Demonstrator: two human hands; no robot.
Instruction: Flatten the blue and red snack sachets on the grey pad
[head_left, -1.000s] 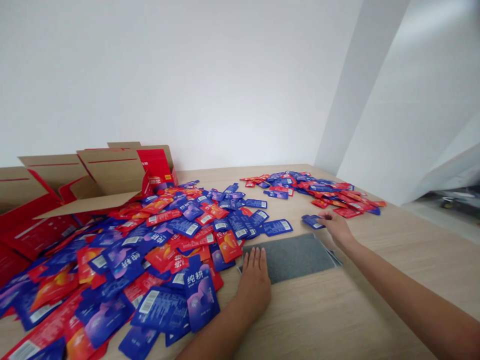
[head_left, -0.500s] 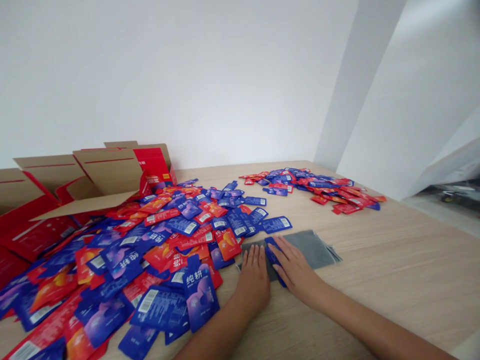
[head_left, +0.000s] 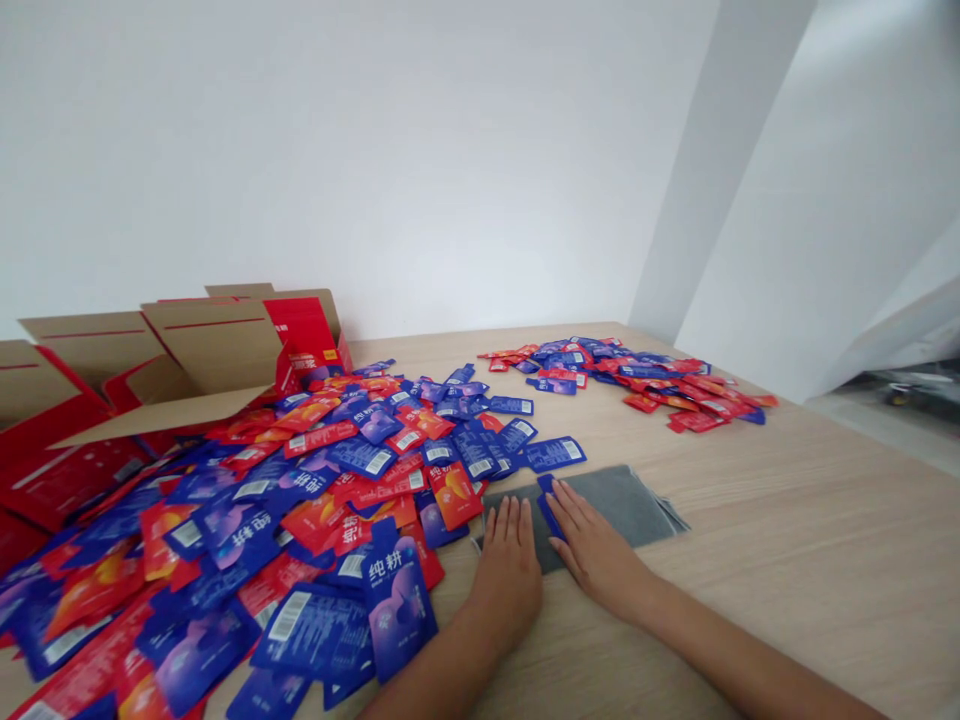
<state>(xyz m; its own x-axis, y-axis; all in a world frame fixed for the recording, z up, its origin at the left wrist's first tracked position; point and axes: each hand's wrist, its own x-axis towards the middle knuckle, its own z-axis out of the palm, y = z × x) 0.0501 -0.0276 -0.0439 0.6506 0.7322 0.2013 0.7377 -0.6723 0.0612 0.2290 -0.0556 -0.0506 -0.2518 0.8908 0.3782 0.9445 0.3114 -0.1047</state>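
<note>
My left hand (head_left: 510,560) lies flat, palm down, on the near left end of a grey cloth pouch (head_left: 622,498) on the wooden table (head_left: 787,520). Right beside it, my right hand (head_left: 592,545) presses a blue sachet (head_left: 546,498) against the pouch, fingers stretched over it. Only the sachet's far edge shows past the fingertips. A big heap of blue and red sachets (head_left: 300,500) spreads to the left of my hands.
A smaller spread of blue and red sachets (head_left: 637,380) lies at the far right of the table. Open red cardboard boxes (head_left: 187,370) stand at the back left. A white wall runs behind, and the table's right edge drops off toward the floor.
My right hand took a blue sachet from near the far pile and drew it back to the grey pouch beside my left hand. The left hand stayed on the pouch.
</note>
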